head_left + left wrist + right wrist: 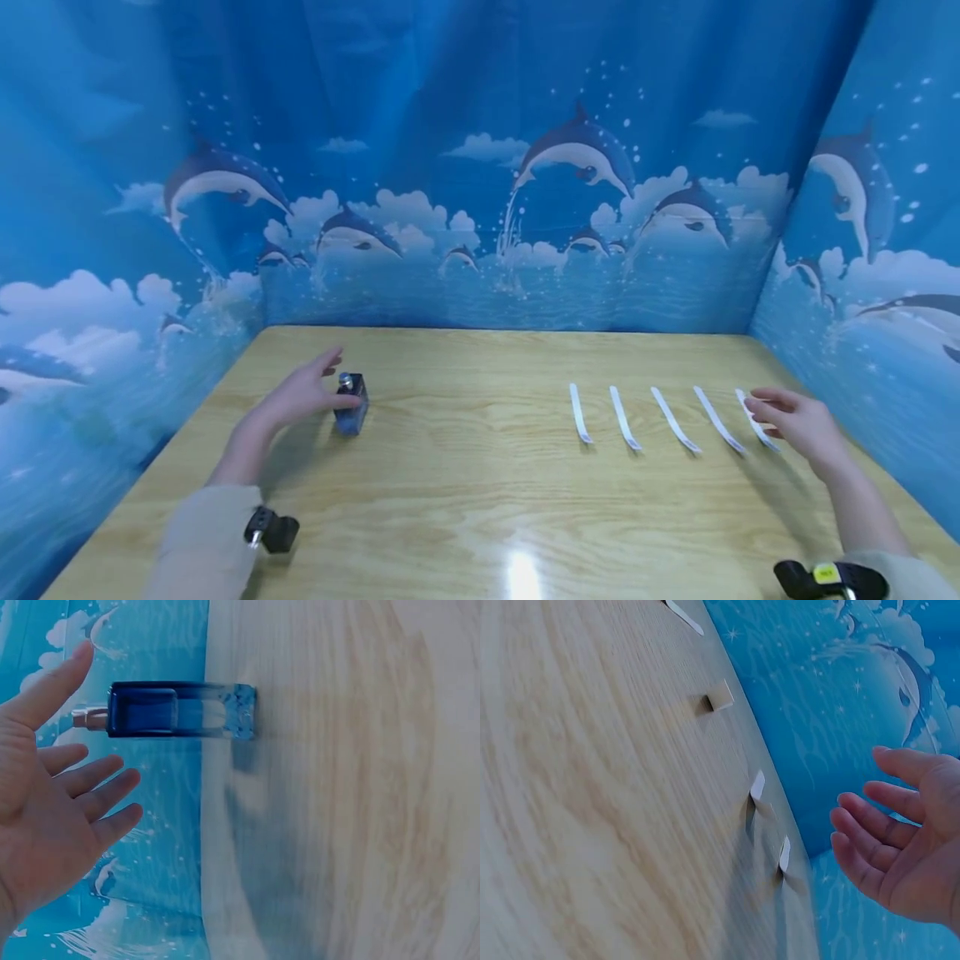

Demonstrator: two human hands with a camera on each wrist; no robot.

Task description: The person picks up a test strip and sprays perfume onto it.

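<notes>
A blue glass perfume bottle (351, 408) with a silver spray neck stands upright on the left part of the table. Beside it my left hand (300, 392) is spread, thumb and fingers apart around the bottle's upper part. In the left wrist view the palm of the left hand (56, 802) shows and nothing lies in it; the bottle (180, 710) is just past the fingers. Over the rightmost of several white paper strips (756, 423) hovers my right hand (798, 421), its fingers loosely bent. The right wrist view shows that hand (907, 832) holding nothing, with upturned strip ends (784, 855) near it.
The other white strips (622, 421) lie in a slanted row on the right half of the wooden table (465, 500). A blue curtain (450, 208) printed with dolphins hangs behind the table and along both sides.
</notes>
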